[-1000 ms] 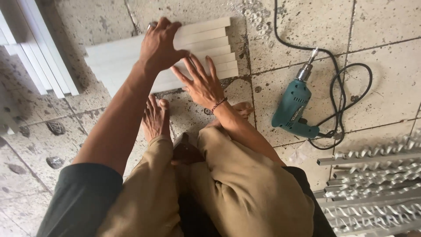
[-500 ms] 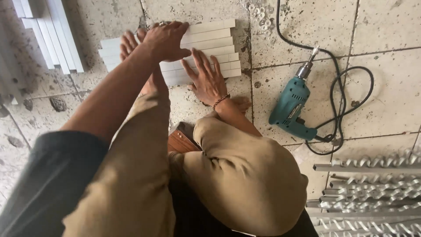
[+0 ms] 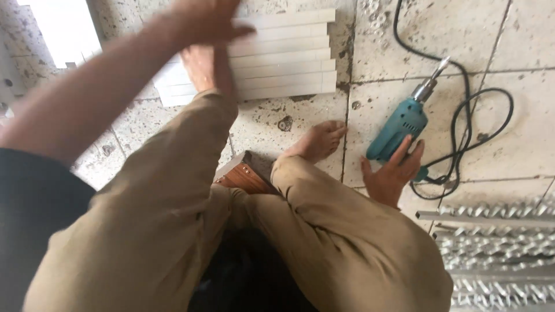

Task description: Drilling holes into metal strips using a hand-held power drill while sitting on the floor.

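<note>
My left hand (image 3: 202,20) is blurred at the top of the view, fingers stretched out above a flat row of white strips (image 3: 283,58) lying side by side on the floor. It holds nothing. One bare foot (image 3: 205,66) rests on the strips, the other (image 3: 318,141) on the tiles. My right hand (image 3: 390,173) is low at the right, fingers spread, its fingertips touching the handle end of a teal electric drill (image 3: 399,121) that lies on the floor with its bit pointing away to the upper right.
The drill's black cord (image 3: 485,133) loops over the tiles to the right. Several toothed metal rails (image 3: 497,248) lie at the lower right. A small brown wooden piece (image 3: 243,176) sits under my knees. A bright white pile (image 3: 58,29) lies at the upper left.
My right hand has left the white strips and swung right and down to the drill. My left arm has lifted higher over the strips. The view has shifted closer.
</note>
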